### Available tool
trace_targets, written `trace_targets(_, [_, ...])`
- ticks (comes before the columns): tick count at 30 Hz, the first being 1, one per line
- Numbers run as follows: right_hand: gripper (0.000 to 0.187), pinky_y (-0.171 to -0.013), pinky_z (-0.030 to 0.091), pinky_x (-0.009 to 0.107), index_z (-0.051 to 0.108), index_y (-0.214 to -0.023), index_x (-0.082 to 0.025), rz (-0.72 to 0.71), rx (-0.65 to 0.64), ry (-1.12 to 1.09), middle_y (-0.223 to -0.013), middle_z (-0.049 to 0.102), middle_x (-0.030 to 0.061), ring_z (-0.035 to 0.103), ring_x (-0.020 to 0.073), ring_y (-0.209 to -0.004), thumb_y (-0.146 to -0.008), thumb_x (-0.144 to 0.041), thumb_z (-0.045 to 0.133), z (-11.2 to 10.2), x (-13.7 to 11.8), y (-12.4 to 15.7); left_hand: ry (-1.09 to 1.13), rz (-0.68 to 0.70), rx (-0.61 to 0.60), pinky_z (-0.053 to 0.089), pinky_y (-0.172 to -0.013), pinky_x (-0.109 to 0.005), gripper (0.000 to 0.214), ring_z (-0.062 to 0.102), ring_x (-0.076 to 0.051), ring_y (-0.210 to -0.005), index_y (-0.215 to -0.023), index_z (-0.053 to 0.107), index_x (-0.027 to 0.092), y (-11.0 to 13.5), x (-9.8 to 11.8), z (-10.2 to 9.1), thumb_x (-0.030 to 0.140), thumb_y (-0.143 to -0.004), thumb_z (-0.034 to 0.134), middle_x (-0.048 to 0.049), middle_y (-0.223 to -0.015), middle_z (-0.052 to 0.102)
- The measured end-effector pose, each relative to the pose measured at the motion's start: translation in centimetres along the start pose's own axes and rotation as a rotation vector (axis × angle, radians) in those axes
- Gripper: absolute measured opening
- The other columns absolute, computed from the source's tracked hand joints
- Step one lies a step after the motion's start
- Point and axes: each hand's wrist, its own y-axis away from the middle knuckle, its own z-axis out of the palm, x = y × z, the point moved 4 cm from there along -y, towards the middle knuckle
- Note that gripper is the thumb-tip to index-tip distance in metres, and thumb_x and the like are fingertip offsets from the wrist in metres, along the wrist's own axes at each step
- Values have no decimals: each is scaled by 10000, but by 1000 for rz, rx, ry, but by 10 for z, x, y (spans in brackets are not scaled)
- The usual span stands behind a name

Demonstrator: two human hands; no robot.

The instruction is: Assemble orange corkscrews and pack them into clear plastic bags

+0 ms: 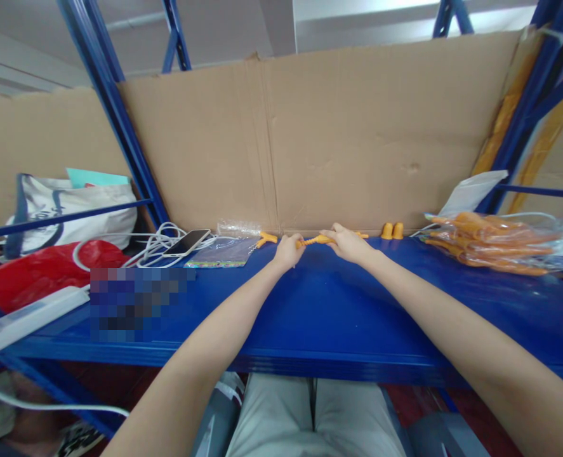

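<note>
A thin orange piece with a twisted, ridged middle point(315, 240) stretches between my two hands at the back of the blue table. My left hand point(288, 251) is closed around its left end. Fingers of my right hand point(346, 244) pinch it farther right, and an orange tip pokes out beyond them. Just left of my left hand is a forked orange piece point(266, 238); whether it joins the held piece is hidden. A small metal chain point(253, 249) lies beside that fork. What exactly the orange piece is, I cannot make out.
Two orange caps point(392, 231) stand by the cardboard back panel point(338, 139). At right lie bagged orange parts point(490, 244). Leftward are a clear plastic bag point(224, 252), a phone point(188, 243), white cables point(148, 249), a red bag point(52, 270) and a power strip point(33, 317).
</note>
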Motion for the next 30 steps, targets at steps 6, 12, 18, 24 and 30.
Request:
trace_targets(6, [411,-816,462,306,570,-1310,-198,-40,34,-144,-1034,568,112,612,202,-895,-907,-183,491,7,11,0,17,-20,-41,483,-515,-217,237,504,-60,-393,-1088,631,153,3,-1,-2,222,-878,545,-41,-859,631])
trace_targets(12, [398,-854,476,346,629,-1235,-200,-81,45,-328,-1019,623,98,620,208,-918,-842,-169,581,23,25,-3,5,-9,-5,507,-533,-232,231,587,-87,-469,-1056,659,160,4,3,-2,219,-846,582,-94,-1018,633])
trace_targets(18, [386,-873,475,346,656,-1191,-150,-68,-20,-327,-1051,668,127,634,227,-966,-808,-135,610,20,20,-3,-78,44,-26,527,-718,-257,198,681,-171,-713,-1016,671,160,3,5,1,177,-840,582,-46,-792,693])
trace_targets(24, [404,-953,456,374,659,-1171,-160,-14,-70,-428,-1155,670,115,621,239,-1072,-769,-124,640,23,22,-5,-221,165,32,509,-858,-329,249,662,-223,-938,-1069,674,181,3,2,2,210,-866,533,-105,-981,678])
trace_targets(30, [531,-782,540,333,567,-1216,-150,240,-104,-729,-1083,676,111,675,181,-850,-707,-148,719,37,44,-3,-233,157,16,502,-872,-326,254,650,-224,-956,-1067,674,183,3,-3,5,224,-871,518,-103,-979,666])
